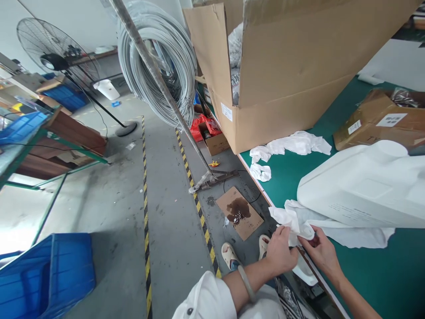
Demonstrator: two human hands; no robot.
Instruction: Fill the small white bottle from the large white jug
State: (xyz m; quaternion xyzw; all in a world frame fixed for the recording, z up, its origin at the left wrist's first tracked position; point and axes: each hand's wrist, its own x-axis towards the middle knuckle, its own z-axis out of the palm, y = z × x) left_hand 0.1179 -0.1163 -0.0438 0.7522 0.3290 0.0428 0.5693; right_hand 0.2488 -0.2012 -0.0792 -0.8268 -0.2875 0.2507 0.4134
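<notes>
My left hand (281, 251) is closed on one end of a crumpled white cloth (292, 219) at the edge of the green table (381, 274). Just to the right, my right hand (321, 253) pinches the same cloth, with thumb and fingers pressed together. Between the hands the cloth is folded and bunched. A longer stretch of white cloth (361, 235) lies on the table behind my right hand, partly hidden by a large white plastic jug (361, 186). Further back, another crumpled white cloth (299, 144) and a small scrap (260, 172) rest on the table.
A large open cardboard box (285, 88) stands at the table's back, a smaller carton (375, 117) to its right. On the floor are a squeegee (212, 179), a stained cardboard sheet (241, 212) and a blue bin (66, 274). Coiled grey tubing (126, 66) and a fan (53, 62) are behind.
</notes>
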